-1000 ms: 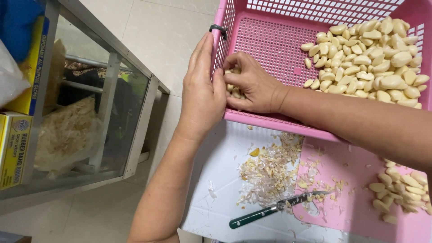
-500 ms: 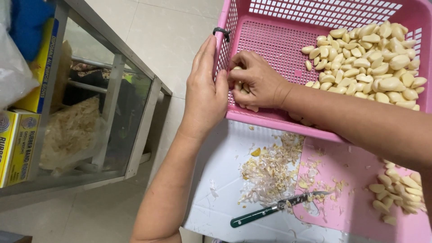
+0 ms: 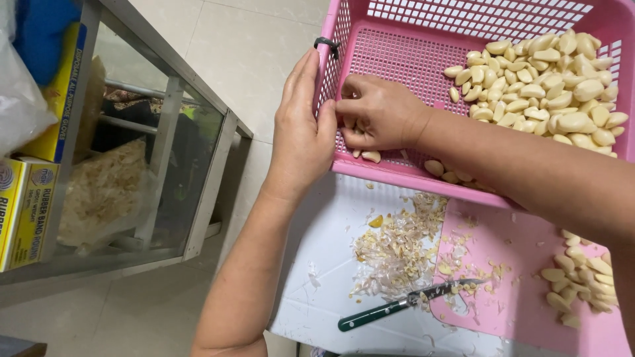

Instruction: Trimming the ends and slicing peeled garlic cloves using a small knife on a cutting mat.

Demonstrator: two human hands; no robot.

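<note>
My left hand (image 3: 301, 135) grips the left wall of a pink perforated basket (image 3: 403, 56), thumb inside over the rim, fingers flat on the outside. My right hand (image 3: 377, 112) is inside the basket at its near-left corner, fingers curled down over a few peeled garlic cloves (image 3: 370, 156). A large pile of peeled cloves (image 3: 542, 92) fills the basket's right half. Whether the right hand actually grasps cloves I cannot tell.
Below the basket lie a white board (image 3: 331, 291), a pink cutting mat (image 3: 516, 264), a heap of garlic skins (image 3: 397, 248), a green-handled knife (image 3: 403, 304) and more cloves (image 3: 582, 277). A metal-and-glass shelf (image 3: 132, 152) with yellow boxes (image 3: 26, 211) stands left.
My right hand has slid toward the basket's near-left corner and curled over the loose cloves there. The left hand keeps its hold on the basket wall.
</note>
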